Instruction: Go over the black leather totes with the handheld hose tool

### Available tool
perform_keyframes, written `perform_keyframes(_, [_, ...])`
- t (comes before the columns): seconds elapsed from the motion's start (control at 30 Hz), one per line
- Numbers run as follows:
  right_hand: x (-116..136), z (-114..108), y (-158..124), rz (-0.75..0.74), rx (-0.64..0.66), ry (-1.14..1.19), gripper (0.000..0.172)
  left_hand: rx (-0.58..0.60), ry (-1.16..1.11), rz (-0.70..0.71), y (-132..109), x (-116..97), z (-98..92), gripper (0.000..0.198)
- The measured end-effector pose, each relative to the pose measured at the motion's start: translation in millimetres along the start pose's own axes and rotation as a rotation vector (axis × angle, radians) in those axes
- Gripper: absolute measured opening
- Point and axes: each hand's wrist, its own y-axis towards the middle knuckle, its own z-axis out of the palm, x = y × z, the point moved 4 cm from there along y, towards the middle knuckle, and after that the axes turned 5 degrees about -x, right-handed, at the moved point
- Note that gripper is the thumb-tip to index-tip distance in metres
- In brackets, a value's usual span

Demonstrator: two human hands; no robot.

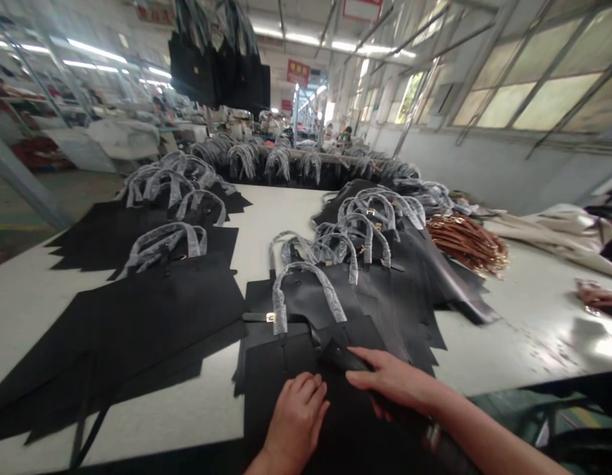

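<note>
A black bag panel [271, 369] with a handle wrapped in clear film [306, 269] lies in front of me at the table's near edge. My left hand [298, 412] rests on that panel with its fingers curled together; whether anything is under them is hidden. To its right, my right hand [385, 379] grips a black leather piece [338, 356] between thumb and fingers, above the panel. A black strap with a gold buckle [271, 317] stretches across the base of the wrapped handle.
Black panels [152, 316] are stacked on the left of the white table [266, 204], more [399, 284] on the right. Brown straps [467, 244] and beige cloth [558, 231] lie at right. Another person's hand [600, 297] shows at the right edge. Finished bags [194, 69] hang overhead.
</note>
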Motion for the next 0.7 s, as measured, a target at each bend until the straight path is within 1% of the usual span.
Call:
perform_keyframes(0.13, [10.0, 1.8, 19.1, 0.033, 0.058, 0.038, 0.04, 0.024, -0.017, -0.012, 2.0, 1.9, 3.0, 0.026])
perform_keyframes(0.23, [18.8, 2.8, 27.9, 0.026, 0.078, 0.024, 0.038, 0.044, -0.023, -0.04, -0.4, 4.0, 4.9, 0.026])
perform_keyframes(0.33, [22.7, 1.6, 27.1, 0.032, 0.102, -0.024, 0.037, 0.024, -0.048, -0.049, -4.6, 5.6, 4.8, 0.024])
perform_keyframes(0.43, [20.7, -0.7, 21.3, 0.082, 0.128, -0.024, 0.035, -0.022, -0.101, -0.024, -7.8, 5.5, 3.2, 0.02])
perform_keyframes(0.53, [21.5, 3.0, 21.0, 0.113, 0.134, -0.014, 0.038, -0.031, -0.137, 0.006, -8.3, 4.2, 1.9, 0.016])
perform_keyframes(0.6, [28.8, 9.5, 25.5, 0.06, 0.102, -0.065, 0.041, -0.026, -0.142, 0.018, -7.7, 3.1, 0.1, 0.013])
perform_keyframes(0.7, [49.2, 18.5, 33.8, -0.096, -0.073, -0.186, 0.051, 0.004, -0.149, 0.015, -7.2, 1.5, -4.6, 0.012])
